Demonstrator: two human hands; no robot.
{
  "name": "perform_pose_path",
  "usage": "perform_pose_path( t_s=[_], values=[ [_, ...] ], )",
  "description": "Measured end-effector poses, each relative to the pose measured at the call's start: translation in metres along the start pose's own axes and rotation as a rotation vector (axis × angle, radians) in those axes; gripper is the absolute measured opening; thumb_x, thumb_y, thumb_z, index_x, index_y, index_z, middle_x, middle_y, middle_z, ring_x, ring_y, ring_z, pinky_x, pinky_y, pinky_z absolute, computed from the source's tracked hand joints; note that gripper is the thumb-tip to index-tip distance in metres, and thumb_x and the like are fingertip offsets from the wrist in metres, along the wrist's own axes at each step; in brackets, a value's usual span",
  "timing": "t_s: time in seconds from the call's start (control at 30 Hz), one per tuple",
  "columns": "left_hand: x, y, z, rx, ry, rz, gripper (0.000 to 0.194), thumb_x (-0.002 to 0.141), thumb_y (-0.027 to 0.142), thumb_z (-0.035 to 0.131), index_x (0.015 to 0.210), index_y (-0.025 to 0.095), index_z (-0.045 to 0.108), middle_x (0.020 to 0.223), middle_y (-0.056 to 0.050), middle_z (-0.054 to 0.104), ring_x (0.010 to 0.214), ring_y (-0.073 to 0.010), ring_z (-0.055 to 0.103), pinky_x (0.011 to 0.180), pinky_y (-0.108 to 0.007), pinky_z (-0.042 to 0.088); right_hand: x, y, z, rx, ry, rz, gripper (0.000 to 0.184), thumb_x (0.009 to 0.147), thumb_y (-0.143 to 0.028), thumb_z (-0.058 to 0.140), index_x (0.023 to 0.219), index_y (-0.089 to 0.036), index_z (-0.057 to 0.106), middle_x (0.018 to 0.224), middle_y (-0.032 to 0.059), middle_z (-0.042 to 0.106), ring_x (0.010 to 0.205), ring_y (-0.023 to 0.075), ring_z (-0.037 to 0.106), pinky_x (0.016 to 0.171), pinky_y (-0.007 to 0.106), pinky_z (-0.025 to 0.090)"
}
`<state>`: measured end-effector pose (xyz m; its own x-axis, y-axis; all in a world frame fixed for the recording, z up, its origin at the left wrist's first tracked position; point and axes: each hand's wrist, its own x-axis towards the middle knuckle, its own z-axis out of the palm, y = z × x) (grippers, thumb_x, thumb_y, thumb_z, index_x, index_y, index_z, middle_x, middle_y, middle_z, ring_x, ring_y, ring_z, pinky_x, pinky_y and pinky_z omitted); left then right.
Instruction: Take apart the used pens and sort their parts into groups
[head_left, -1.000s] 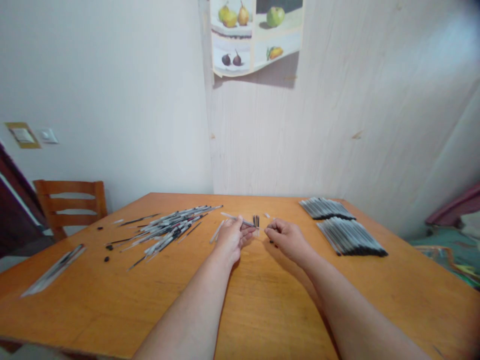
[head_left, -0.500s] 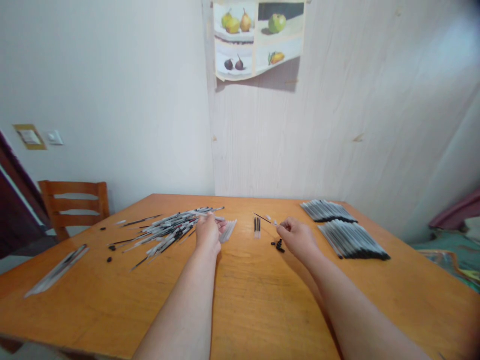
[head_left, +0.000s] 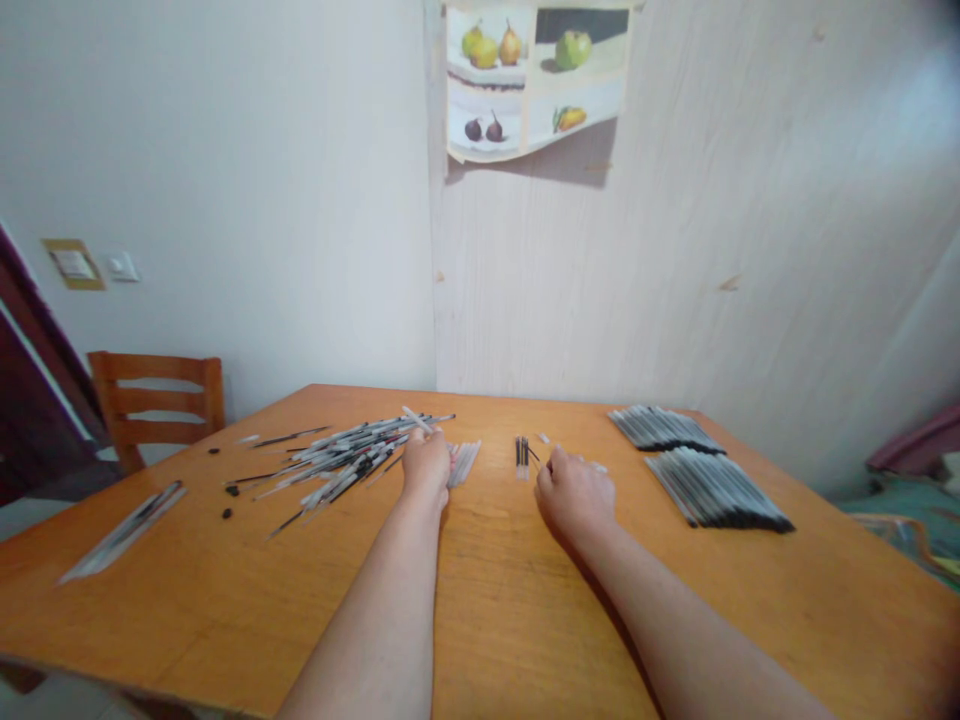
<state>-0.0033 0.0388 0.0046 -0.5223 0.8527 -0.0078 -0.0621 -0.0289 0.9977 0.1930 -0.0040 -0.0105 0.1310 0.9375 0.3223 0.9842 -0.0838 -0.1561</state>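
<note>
My left hand (head_left: 426, 462) is closed on a whitish pen tube (head_left: 417, 419), which sticks up past its fingers. It hovers beside a messy heap of pen parts (head_left: 349, 450), with a row of clear tubes (head_left: 466, 464) just to its right. Low over the table, my right hand (head_left: 576, 492) curls its fingers downward, their tips hidden. A thin black stick (head_left: 533, 453) runs from these fingers toward several short dark-topped pieces (head_left: 522, 456) standing out on the wood. Small clear bits (head_left: 544, 438) lie behind the hand.
Two neat rows of black-ended pens (head_left: 716, 490) lie at the right of the wooden table (head_left: 495, 620). On the left are a bundle of pens in clear wrap (head_left: 124, 530) and small black caps (head_left: 227, 513). A chair (head_left: 157, 400) stands beyond the left edge.
My right hand has turned down and lowered over the spot with the black caps, which it now covers. The tube in my left hand has tilted upward. The view has shifted slightly left.
</note>
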Motion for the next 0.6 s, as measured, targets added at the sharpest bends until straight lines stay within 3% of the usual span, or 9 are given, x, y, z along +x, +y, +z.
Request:
perform_pose_path(
  t_s=[0.27,0.47,0.6],
  values=[
    [0.003,-0.006,0.003,0.073,-0.025,0.056,0.017,0.082,0.029,0.062,0.095,0.018,0.06,0.067,-0.003,0.061,0.056,-0.0141,0.058,0.05,-0.021,0.042,-0.002,-0.004,0.003,-0.039,-0.008,-0.039,0.035,0.095,-0.035,0.039,0.091,-0.016,0.068,0.09,0.015,0.071,0.083,0.0268,0.068,0.07,0.034,0.046],
    [0.007,-0.014,0.004,0.048,-0.019,0.077,0.019,0.078,0.026,0.067,0.094,0.018,0.062,0.08,-0.007,0.068,0.071,-0.0183,0.064,0.061,-0.025,0.046,-0.003,-0.006,0.001,0.01,-0.053,-0.093,0.046,0.096,-0.048,0.036,0.088,-0.019,0.071,0.088,0.0133,0.073,0.081,0.0253,0.068,0.07,0.033,0.045],
    [0.011,-0.017,0.002,0.259,-0.048,0.174,0.016,0.079,0.03,0.064,0.091,0.019,0.065,0.082,-0.008,0.07,0.074,-0.0199,0.064,0.064,-0.026,0.045,-0.001,-0.001,0.0,0.044,-0.012,-0.036,0.043,0.096,-0.045,0.038,0.091,-0.021,0.072,0.091,0.0122,0.073,0.084,0.024,0.067,0.071,0.031,0.043]
  ],
)
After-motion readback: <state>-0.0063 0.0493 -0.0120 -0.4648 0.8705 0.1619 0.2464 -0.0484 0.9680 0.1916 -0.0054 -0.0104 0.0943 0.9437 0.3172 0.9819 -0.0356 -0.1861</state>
